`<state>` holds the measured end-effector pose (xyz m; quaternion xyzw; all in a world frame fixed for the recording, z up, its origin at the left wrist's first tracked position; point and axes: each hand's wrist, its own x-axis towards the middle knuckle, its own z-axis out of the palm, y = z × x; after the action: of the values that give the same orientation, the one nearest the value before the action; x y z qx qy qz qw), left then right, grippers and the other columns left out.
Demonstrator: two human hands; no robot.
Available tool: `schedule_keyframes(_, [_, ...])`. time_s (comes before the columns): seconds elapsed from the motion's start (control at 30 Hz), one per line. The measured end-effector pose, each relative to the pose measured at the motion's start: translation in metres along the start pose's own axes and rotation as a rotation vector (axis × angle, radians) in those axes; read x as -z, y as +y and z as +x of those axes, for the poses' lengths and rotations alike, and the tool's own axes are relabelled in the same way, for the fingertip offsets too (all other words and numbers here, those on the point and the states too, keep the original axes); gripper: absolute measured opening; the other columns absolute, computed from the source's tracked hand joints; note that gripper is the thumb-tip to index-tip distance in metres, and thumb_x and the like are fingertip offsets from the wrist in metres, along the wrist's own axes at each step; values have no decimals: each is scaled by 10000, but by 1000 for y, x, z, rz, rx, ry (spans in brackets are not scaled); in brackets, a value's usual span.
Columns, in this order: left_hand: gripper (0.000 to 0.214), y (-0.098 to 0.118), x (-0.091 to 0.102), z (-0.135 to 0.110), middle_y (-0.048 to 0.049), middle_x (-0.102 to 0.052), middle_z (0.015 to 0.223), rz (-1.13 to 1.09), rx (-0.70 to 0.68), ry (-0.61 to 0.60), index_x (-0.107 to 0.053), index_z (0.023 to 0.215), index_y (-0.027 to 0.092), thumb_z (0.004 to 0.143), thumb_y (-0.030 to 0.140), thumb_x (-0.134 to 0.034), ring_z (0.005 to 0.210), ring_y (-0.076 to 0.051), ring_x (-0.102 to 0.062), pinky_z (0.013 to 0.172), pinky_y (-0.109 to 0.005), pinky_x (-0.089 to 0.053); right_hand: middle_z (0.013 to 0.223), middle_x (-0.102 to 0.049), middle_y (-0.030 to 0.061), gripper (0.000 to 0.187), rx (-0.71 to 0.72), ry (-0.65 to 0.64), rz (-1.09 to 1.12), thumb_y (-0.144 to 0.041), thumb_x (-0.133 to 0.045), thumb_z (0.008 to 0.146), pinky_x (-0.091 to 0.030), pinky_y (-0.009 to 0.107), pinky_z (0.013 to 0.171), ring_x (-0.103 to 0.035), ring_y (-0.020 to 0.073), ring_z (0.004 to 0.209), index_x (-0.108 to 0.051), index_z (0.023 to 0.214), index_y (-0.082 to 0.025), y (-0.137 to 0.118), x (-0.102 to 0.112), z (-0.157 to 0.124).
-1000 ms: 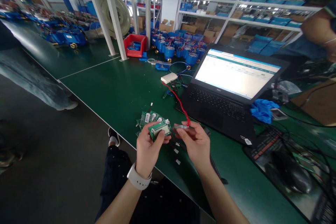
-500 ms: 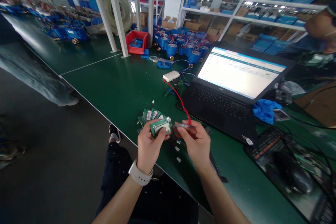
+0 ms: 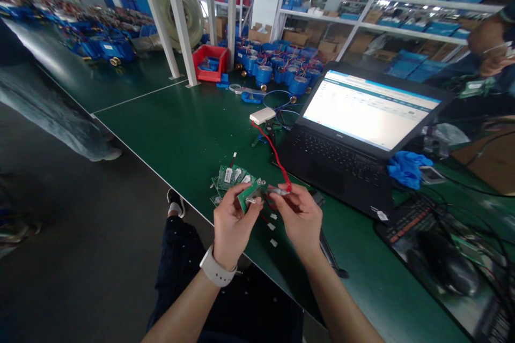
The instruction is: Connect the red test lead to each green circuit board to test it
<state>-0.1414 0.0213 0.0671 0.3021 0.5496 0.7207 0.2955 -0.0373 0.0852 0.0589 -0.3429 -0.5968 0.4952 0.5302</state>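
My left hand (image 3: 235, 220) grips a green circuit board (image 3: 248, 196) between thumb and fingers, tilted on edge. Close by on the right, my right hand (image 3: 300, 217) pinches the greyish wrapped end of a red cable (image 3: 277, 155), held near the board's right edge; whether they touch I cannot tell. That cable runs back to a white box (image 3: 262, 115) on the table. Just beyond my left hand lie several more circuit boards (image 3: 228, 176) with white labels. Small white connectors (image 3: 274, 243) rest on the table below the hands.
An open laptop (image 3: 341, 139) stands to the right, with a blue cloth-like bundle (image 3: 408, 169), a keyboard and a mouse (image 3: 448, 262) beyond. At the back are a red bin (image 3: 210, 64) and several blue round units (image 3: 281, 67). Another person's hand (image 3: 493, 61) shows at far right.
The circuit board has turned in my left hand, from its face with the pale panel to a steeper, edge-on tilt. My right hand stays nearly in place with the cable end.
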Motion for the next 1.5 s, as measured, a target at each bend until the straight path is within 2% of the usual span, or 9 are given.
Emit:
schedule_keyframes(0.33, [255, -1, 2, -2, 5, -700, 924, 76, -42, -48, -635, 1021, 243, 772, 219, -683, 803, -122, -671, 770, -201, -551, 842, -739, 6, 172, 41, -43, -93, -232, -704, 773, -601, 244, 632, -713, 163, 741, -651, 937, -218, 1, 3, 1])
schedule_keyframes(0.57, [287, -5, 6, -1, -28, -703, 924, 103, 6, -35, -626, 1038, 210, 766, 274, -691, 769, -155, -684, 715, -230, -568, 809, -738, 11, 176, 0, -62, -88, -256, -694, 772, -587, 246, 602, -705, 165, 690, -648, 937, -213, 2, 2, 4])
schedule_keyframes(0.77, [325, -7, 9, -3, -53, -705, 948, 131, 21, -23, -618, 1049, 183, 755, 297, -698, 779, -171, -683, 748, -269, -572, 776, -724, 17, 184, -26, -87, -92, -284, -681, 778, -572, 258, 621, -695, 169, 689, -646, 933, -193, 6, 2, 3])
schedule_keyframes(0.97, [346, -17, 15, -3, -63, -699, 1003, 134, 47, -28, -606, 1071, 193, 765, 329, -694, 814, -185, -679, 767, -289, -576, 800, -728, 22, 176, -31, -97, -84, -286, -674, 780, -572, 255, 619, -705, 182, 720, -647, 929, -196, 8, 1, 2])
schedule_keyframes(1.2, [351, -16, 15, -1, -79, -713, 952, 140, 51, -8, -620, 1038, 177, 745, 350, -708, 786, -199, -686, 737, -292, -585, 766, -725, 12, 159, -28, -112, -82, -279, -663, 789, -571, 254, 609, -707, 185, 697, -644, 927, -203, 10, 0, 2])
schedule_keyframes(1.5, [435, -23, 21, 1, -92, -700, 1005, 156, 46, 14, -611, 1054, 169, 712, 412, -727, 880, -230, -681, 813, -316, -574, 795, -743, 15, 160, -57, -116, -41, -279, -664, 779, -553, 228, 547, -706, 177, 670, -646, 921, -208, 9, -5, 3])
